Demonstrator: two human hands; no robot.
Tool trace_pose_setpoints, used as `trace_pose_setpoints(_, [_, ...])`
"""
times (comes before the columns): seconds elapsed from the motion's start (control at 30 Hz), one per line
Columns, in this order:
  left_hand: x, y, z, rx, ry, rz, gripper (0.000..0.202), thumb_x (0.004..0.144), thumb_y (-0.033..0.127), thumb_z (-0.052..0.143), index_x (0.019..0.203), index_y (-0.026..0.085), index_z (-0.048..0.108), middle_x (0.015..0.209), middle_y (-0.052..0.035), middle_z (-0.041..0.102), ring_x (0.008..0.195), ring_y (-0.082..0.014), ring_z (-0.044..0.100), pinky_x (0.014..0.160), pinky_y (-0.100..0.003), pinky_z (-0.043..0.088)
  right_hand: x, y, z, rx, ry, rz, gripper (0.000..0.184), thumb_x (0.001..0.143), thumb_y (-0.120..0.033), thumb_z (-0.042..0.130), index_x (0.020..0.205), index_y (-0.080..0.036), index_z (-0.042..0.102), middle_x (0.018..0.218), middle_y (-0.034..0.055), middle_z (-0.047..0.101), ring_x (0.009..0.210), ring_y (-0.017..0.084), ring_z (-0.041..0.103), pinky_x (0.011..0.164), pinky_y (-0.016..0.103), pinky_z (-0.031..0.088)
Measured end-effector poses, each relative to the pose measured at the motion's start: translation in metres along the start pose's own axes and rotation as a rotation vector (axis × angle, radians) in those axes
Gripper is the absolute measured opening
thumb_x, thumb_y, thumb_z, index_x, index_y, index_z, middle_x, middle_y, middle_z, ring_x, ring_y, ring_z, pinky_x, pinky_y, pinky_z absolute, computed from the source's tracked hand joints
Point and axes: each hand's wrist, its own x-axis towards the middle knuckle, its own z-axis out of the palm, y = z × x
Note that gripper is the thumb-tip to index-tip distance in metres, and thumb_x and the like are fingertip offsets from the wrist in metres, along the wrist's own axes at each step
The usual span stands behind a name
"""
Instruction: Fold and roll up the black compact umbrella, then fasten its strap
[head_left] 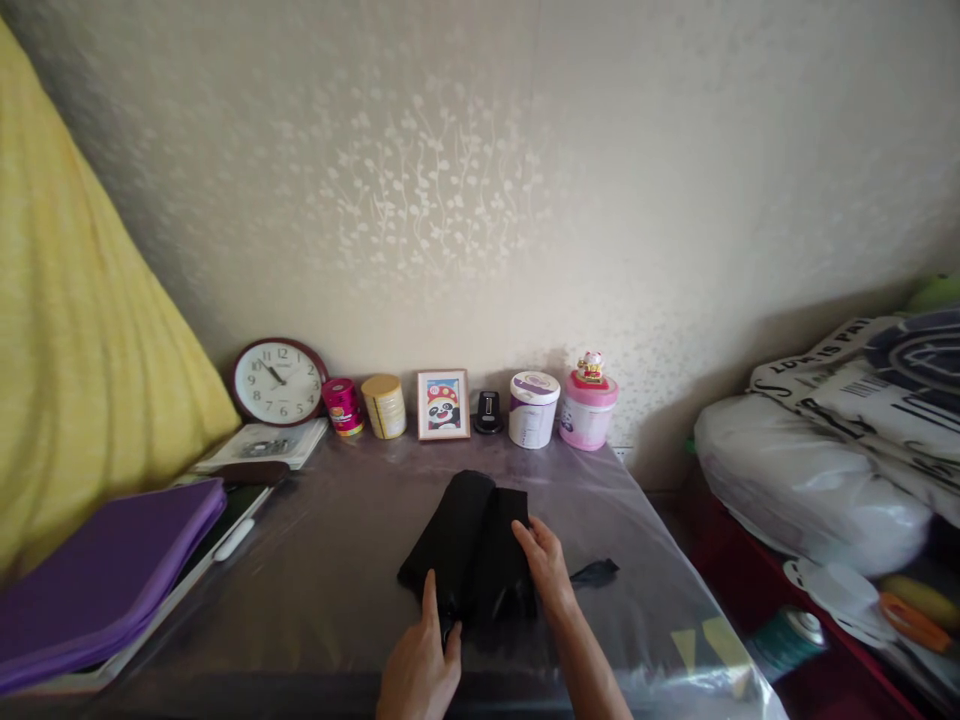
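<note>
A black folded thing, cloth or a collapsed umbrella [469,540], lies in the middle of the plastic-covered table [337,560]. My left hand [422,660] rests on its near end with the thumb stretched up along it; its fingers look pressed onto the black material. My right hand [545,565] lies on the right side of the black thing, fingers extended and flat on it. A thin black strap [596,572] trails out to the right of that hand.
Along the wall stand a round clock [278,381], two tins [343,405], a framed picture [443,404], a small black device [489,412] and two tubs [534,408]. A purple folder [105,570] lies at the left, bundled bags [810,490] at the right.
</note>
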Motion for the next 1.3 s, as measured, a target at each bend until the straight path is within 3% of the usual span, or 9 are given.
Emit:
trace_pose_setpoints(0.1, [0.0, 0.001, 0.0, 0.022, 0.005, -0.002, 0.061, 0.088, 0.032, 0.029, 0.138, 0.01, 0.003, 0.09, -0.0109, 0.066, 0.082, -0.02, 0.063, 0.07, -0.028, 0.04, 0.002, -0.009, 0.008, 0.015, -0.057, -0.009, 0.043, 0.071, -0.051, 0.053, 0.091, -0.013, 0.06, 0.062, -0.0005, 0.056, 0.056, 0.013, 0.051, 0.05, 0.022, 0.04])
trace_pose_setpoints(0.33, [0.0, 0.003, -0.002, 0.062, -0.018, 0.013, 0.059, 0.088, 0.03, 0.028, 0.137, 0.005, 0.006, 0.096, -0.0146, 0.065, 0.085, -0.0207, 0.062, 0.069, -0.027, 0.04, 0.02, -0.02, 0.044, -0.13, -0.001, -0.124, 0.047, 0.071, -0.045, 0.055, 0.101, -0.009, 0.06, 0.071, 0.0034, 0.061, 0.066, 0.015, 0.054, 0.059, 0.024, 0.044])
trace_pose_setpoints(0.73, [0.001, 0.005, -0.006, 0.07, -0.062, 0.02, 0.059, 0.087, 0.027, 0.028, 0.136, 0.002, 0.009, 0.094, -0.0167, 0.065, 0.085, -0.0219, 0.062, 0.068, -0.028, 0.042, 0.03, -0.022, 0.1, -0.654, -0.23, -0.121, 0.037, 0.078, -0.028, 0.051, 0.11, -0.011, 0.053, 0.08, 0.0079, 0.068, 0.083, 0.02, 0.062, 0.067, 0.024, 0.042])
trace_pose_setpoints(0.87, [0.003, 0.004, -0.005, 0.058, -0.061, 0.015, 0.056, 0.087, 0.027, 0.027, 0.135, 0.002, 0.013, 0.094, -0.0162, 0.065, 0.084, -0.0219, 0.062, 0.068, -0.028, 0.042, 0.027, -0.021, 0.109, -0.874, -0.29, -0.151, 0.034, 0.079, -0.027, 0.05, 0.109, -0.01, 0.051, 0.081, 0.0111, 0.068, 0.085, 0.023, 0.063, 0.069, 0.027, 0.041])
trace_pose_setpoints(0.97, [0.003, 0.001, -0.003, 0.036, -0.051, 0.011, 0.057, 0.087, 0.03, 0.028, 0.135, 0.002, 0.013, 0.095, -0.0162, 0.064, 0.086, -0.0221, 0.062, 0.069, -0.028, 0.041, 0.027, -0.02, 0.111, -0.901, -0.298, -0.151, 0.032, 0.078, -0.026, 0.051, 0.105, -0.009, 0.051, 0.084, 0.0135, 0.068, 0.088, 0.024, 0.062, 0.07, 0.028, 0.041])
trace_pose_setpoints(1.2, [-0.011, -0.006, -0.003, -0.106, 0.04, 0.051, 0.07, 0.088, 0.035, 0.028, 0.135, 0.007, -0.015, 0.087, -0.01, 0.067, 0.078, -0.0179, 0.063, 0.065, -0.024, 0.04, 0.028, -0.019, 0.111, -0.914, -0.313, -0.154, 0.031, 0.078, -0.025, 0.048, 0.104, -0.01, 0.051, 0.084, 0.013, 0.068, 0.087, 0.024, 0.063, 0.068, 0.028, 0.041])
trace_pose_setpoints(1.3, [-0.014, -0.005, -0.007, -0.074, 0.029, 0.106, 0.066, 0.089, 0.032, 0.027, 0.136, 0.013, -0.015, 0.084, -0.007, 0.067, 0.073, -0.0159, 0.063, 0.063, -0.023, 0.039, 0.026, -0.02, 0.11, -0.914, -0.319, -0.161, 0.032, 0.077, -0.025, 0.048, 0.105, -0.01, 0.051, 0.083, 0.0122, 0.068, 0.087, 0.024, 0.063, 0.068, 0.027, 0.041])
